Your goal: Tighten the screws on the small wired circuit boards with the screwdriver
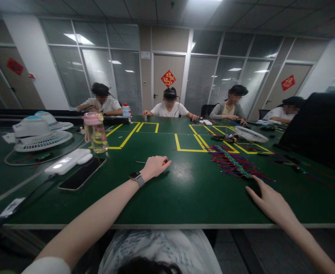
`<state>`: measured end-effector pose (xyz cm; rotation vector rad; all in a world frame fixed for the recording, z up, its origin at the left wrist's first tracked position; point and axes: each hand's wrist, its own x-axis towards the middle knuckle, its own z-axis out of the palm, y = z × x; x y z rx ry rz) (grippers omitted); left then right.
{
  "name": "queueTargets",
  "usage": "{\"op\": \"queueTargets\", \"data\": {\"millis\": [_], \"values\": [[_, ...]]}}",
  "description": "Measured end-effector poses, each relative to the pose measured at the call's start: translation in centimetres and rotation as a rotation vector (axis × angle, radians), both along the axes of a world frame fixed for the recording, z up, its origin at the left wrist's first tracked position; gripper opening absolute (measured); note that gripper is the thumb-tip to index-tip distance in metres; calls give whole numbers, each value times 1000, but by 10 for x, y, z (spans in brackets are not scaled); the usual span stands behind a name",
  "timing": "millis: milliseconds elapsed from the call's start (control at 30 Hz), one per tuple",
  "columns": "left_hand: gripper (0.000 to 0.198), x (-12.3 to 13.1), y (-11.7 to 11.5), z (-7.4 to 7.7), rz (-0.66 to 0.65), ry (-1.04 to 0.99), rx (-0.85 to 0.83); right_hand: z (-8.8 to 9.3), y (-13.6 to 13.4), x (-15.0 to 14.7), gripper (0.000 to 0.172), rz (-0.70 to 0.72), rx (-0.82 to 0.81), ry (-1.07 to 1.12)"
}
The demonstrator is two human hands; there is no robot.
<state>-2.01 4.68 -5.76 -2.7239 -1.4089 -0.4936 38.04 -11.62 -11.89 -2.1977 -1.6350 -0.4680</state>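
Observation:
My left hand, with a watch at the wrist, rests on the green table with its fingers curled round a screwdriver. The thin shaft sticks out to the left, and a bit of orange handle shows by the fingertips. On the right, my right hand is open, thumb and index finger apart. Its index fingertip is at the near end of a row of small green circuit boards with red and blue wires fanning out on both sides. Whether the fingertip presses on the last board I cannot tell.
Left of my arm lie a phone, a white power bank with a cable, a drink bottle and white fans. A fan part and a black screen stand at right. Several people sit opposite.

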Motion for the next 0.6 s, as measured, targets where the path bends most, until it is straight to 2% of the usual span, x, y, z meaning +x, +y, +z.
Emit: {"op": "queueTargets", "data": {"millis": [200,333,433,600], "values": [[52,0,0,0,10,-9,-20,0,3,10,63,-34,70,144],[52,0,1,-1,0,-14,-7,11,5,9,57,-52,165,206],[51,0,0,-1,14,-11,-8,33,10,2,50,-27,279,248],[48,0,1,-1,-17,-29,-26,94,36,-14,38,107,494,240]]}}
